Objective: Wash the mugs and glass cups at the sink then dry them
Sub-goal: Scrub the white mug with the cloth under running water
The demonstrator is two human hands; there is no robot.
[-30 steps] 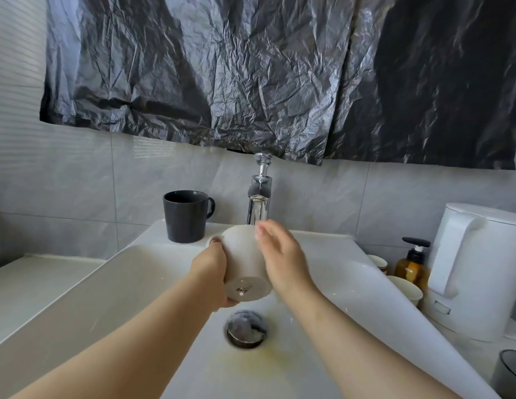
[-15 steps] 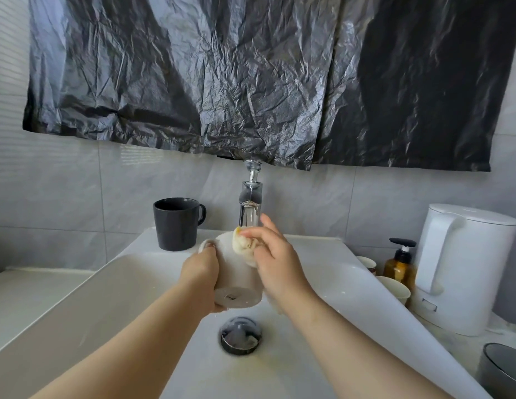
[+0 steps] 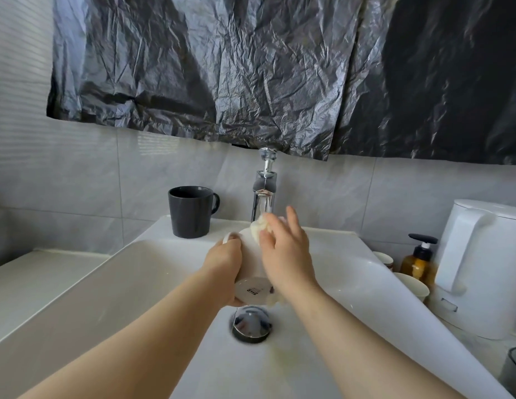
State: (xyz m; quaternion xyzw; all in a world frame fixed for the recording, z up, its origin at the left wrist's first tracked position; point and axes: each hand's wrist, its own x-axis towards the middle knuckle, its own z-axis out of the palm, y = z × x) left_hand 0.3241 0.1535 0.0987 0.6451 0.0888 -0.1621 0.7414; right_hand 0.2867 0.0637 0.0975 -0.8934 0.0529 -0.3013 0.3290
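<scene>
While both forearms reached over the white sink [image 3: 130, 272], I saw the left hand [image 3: 223, 266] wrapped round a white mug [image 3: 251, 254], tipped on its side just above the chrome drain plug [image 3: 251, 323]. The right hand [image 3: 285, 254] pinched a pale sponge [image 3: 258, 227] against the mug's far end, one finger stretched out. Behind stood a chrome tap [image 3: 264, 194], a black mug [image 3: 190, 213] on the sink's ledge, grey tiles and crumpled black plastic sheeting [image 3: 251, 67]. A white kettle [image 3: 487, 266] and amber pump bottle [image 3: 418, 262] sat on the worktop [image 3: 481, 352] at right. The white mug's base faced me, showing a printed mark.
</scene>
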